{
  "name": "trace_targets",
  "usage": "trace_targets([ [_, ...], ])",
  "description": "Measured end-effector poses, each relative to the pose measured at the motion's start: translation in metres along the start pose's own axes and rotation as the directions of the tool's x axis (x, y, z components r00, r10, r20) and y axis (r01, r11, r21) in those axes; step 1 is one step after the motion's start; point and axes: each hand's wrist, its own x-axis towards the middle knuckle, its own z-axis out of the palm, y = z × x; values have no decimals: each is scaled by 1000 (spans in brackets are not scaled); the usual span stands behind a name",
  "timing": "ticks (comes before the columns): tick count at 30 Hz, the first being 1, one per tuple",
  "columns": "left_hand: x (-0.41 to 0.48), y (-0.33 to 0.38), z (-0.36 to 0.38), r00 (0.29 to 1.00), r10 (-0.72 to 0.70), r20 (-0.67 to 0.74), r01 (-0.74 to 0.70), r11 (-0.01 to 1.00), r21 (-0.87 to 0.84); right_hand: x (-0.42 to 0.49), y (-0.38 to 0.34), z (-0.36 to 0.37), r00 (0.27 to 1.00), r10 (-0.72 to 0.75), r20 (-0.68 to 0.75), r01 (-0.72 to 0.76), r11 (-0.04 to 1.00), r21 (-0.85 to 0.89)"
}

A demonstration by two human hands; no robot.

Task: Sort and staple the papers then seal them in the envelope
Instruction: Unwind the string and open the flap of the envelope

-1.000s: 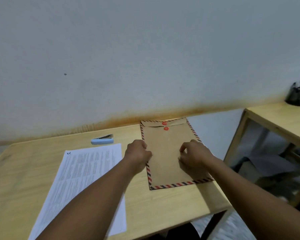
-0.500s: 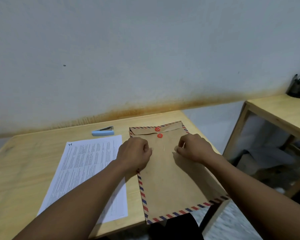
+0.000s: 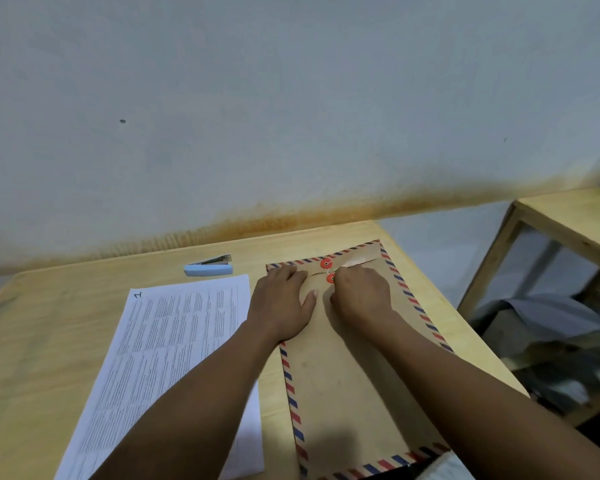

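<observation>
A brown envelope with a red-and-blue striped border lies flat on the right part of the wooden table, flap end away from me. Its near end reaches past the table's front edge. Two red string buttons sit at the flap. My left hand presses flat on the envelope's upper left. My right hand has its fingers curled at the lower button and pinches the thin closure string. A stack of printed papers, marked 1 at the top corner, lies left of the envelope.
A light blue stapler lies near the wall behind the papers. A second wooden table stands to the right, with dark clutter on the floor under it. The wall runs close behind the table.
The envelope has slid toward me and now overhangs the front edge. Both hands moved up to the flap; my left hand flattened out and my right went to the buttons.
</observation>
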Motion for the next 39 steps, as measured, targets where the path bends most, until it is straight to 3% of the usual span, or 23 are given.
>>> trace_targets([
  [2,-1,-1,3,1000,-3,-1,3,1000,-16,4,4,1,1000,9,1,-9,998,57],
  [4,-2,-1,2,1000,-1,-4,1,1000,-21,11,15,3,994,108,21,-110,963,247],
  [7,-2,-2,3,1000,5,-18,-6,999,-33,26,40,6,953,273,127,-293,742,602],
  [11,-1,-3,4,999,2,-37,-3,999,-36,48,57,2,893,388,229,-396,434,809],
  [15,1,-4,6,998,6,-55,-9,999,-39,54,47,0,934,263,243,-348,503,791],
  [17,1,-4,8,998,6,-64,-8,999,-41,59,41,-2,938,268,221,-325,453,830],
  [19,1,-4,8,998,2,-68,-5,999,-38,69,36,-8,918,311,244,-335,284,899],
  [22,1,-4,8,997,5,-72,-7,1000,-27,85,27,-19,887,244,392,-375,-113,920],
  [24,1,-4,9,997,7,-72,-9,1000,-22,92,17,-22,871,199,449,-411,-204,888],
  [30,2,-5,7,995,18,-95,-21,999,-26,106,-22,-24,897,87,433,-438,43,898],
  [36,3,-6,5,995,-23,-95,14,996,-93,84,-29,-24,922,-3,387,-386,57,921],
  [38,3,-6,5,996,-26,-90,18,995,-98,72,-13,-21,935,41,353,-354,176,918],
  [39,3,-5,4,996,-28,-88,19,995,-101,67,-3,-19,945,77,319,-327,318,890],
])
